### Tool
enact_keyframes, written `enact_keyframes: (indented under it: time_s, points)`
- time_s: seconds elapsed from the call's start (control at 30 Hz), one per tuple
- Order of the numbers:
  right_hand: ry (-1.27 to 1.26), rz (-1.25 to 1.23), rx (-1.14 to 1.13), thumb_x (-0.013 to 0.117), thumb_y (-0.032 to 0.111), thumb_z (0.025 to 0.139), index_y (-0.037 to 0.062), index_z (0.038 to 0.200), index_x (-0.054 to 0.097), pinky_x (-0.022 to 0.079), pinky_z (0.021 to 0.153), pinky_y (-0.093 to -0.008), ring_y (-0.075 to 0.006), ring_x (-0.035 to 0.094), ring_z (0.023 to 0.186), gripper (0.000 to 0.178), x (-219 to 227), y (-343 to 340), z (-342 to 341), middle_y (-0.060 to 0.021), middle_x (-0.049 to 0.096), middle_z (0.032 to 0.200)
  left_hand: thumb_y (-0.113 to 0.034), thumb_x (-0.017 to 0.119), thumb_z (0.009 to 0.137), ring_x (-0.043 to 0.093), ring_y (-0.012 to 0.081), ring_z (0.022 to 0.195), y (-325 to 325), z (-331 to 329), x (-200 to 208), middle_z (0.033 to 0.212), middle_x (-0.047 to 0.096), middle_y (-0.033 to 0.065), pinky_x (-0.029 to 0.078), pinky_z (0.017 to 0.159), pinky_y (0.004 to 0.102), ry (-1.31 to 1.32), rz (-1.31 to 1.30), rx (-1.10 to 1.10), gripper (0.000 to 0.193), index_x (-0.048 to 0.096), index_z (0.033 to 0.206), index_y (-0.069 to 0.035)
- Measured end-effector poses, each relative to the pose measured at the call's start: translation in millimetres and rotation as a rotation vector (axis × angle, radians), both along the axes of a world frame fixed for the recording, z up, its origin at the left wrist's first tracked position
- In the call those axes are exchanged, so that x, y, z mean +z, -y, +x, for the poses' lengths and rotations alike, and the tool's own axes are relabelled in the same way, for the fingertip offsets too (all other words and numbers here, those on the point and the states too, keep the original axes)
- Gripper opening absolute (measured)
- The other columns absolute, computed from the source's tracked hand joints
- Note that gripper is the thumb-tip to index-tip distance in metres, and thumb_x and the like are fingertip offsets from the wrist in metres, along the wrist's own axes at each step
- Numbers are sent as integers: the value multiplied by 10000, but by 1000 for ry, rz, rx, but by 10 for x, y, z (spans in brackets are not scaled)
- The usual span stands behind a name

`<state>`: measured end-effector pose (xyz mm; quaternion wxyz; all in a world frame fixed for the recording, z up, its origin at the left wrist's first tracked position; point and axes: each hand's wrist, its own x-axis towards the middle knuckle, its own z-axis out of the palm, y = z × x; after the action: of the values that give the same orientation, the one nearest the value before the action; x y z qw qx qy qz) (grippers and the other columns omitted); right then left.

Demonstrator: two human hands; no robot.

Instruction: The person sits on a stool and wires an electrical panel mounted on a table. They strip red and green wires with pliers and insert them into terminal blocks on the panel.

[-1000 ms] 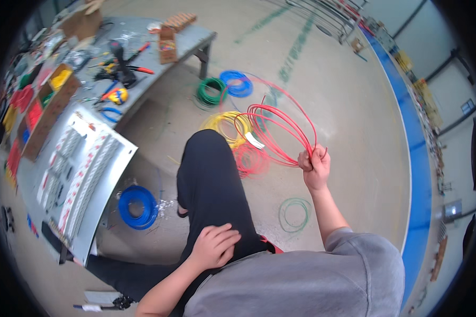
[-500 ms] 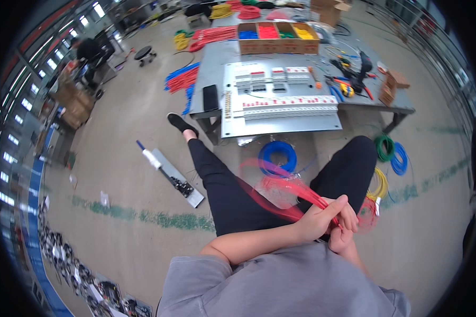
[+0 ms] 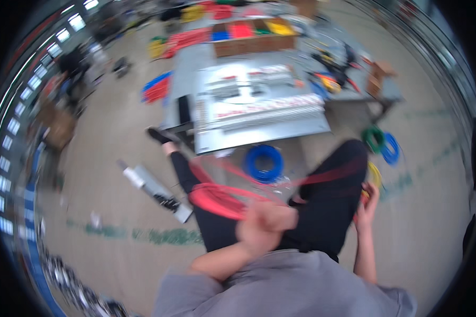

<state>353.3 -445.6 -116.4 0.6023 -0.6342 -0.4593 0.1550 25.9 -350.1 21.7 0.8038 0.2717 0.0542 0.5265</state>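
A loose bundle of red wire point(image 3: 217, 199) loops out over my left thigh. My left hand point(image 3: 264, 224) is closed on it in front of my lap, blurred by motion. Faint red strands sweep across toward my right knee. To the right of my right thigh is my right hand point(image 3: 369, 205), its fingers curled round something small and red that is too blurred to name. Just beyond that hand, a yellow wire coil point(image 3: 375, 173) lies on the floor, partly covered by the fingers.
Ahead stands a grey table point(image 3: 182, 76) bearing a metal mounting panel point(image 3: 262, 138), a divided cardboard box point(image 3: 254, 46), a phone point(image 3: 183, 109) and hand tools point(image 3: 330, 82). Blue point(image 3: 263, 164) and green point(image 3: 373, 139) coils lie on the floor. A metal strip point(image 3: 156, 193) lies left.
My hands have parted: the left moved left with the red wire bundle, the right moved out past my right thigh. The whole view has shifted and blurred.
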Motion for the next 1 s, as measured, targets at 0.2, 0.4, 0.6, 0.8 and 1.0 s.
enact_keyframes:
  time_s: [0.2, 0.4, 0.6, 0.8, 1.0]
  points:
    - [196, -826, -246, 705, 350, 929, 9, 1315, 639, 504, 1038, -527, -449, 625, 1228, 520, -1821, -425, 1110, -275, 631, 1347, -509, 363, 1146, 217, 106, 412, -470, -242, 23, 507, 229, -54, 199, 395, 290, -70, 138, 311, 616, 327, 644, -155]
    - [294, -1230, -39, 776, 432, 864, 118, 1476, 539, 315, 1208, -581, -350, 435, 1462, 728, -2774, -559, 687, -166, 501, 1505, -496, 275, 1146, 230, 160, 588, -827, -43, 104, 611, 244, -13, 265, 588, 349, -232, 324, 266, 557, 319, 702, -162]
    - [396, -1366, -137, 794, 384, 817, 93, 1508, 508, 363, 1187, -526, -338, 440, 1460, 802, -3544, -733, 803, -169, 487, 1511, -504, 274, 1145, 250, 157, 609, -1178, 225, 137, 627, 278, -9, 258, 591, 345, -403, 482, 347, 574, 355, 699, -151]
    - [589, -1473, -313, 726, 335, 866, 86, 1572, 415, 361, 1208, -515, -381, 427, 1481, 810, -3837, -275, 1725, -194, 417, 1609, -493, 294, 1140, 281, 168, 629, -1448, 565, -30, 641, 295, 3, 271, 591, 370, -442, 732, 355, 566, 381, 706, -141]
    - [381, -1581, -401, 773, 473, 892, 161, 1563, 429, 440, 1125, -525, -396, 541, 1352, 816, -3491, 463, 2442, -167, 503, 1502, -484, 360, 1112, 313, 180, 624, -1550, 744, -200, 614, 303, 2, 283, 602, 378, -588, 828, 512, 540, 421, 704, -135]
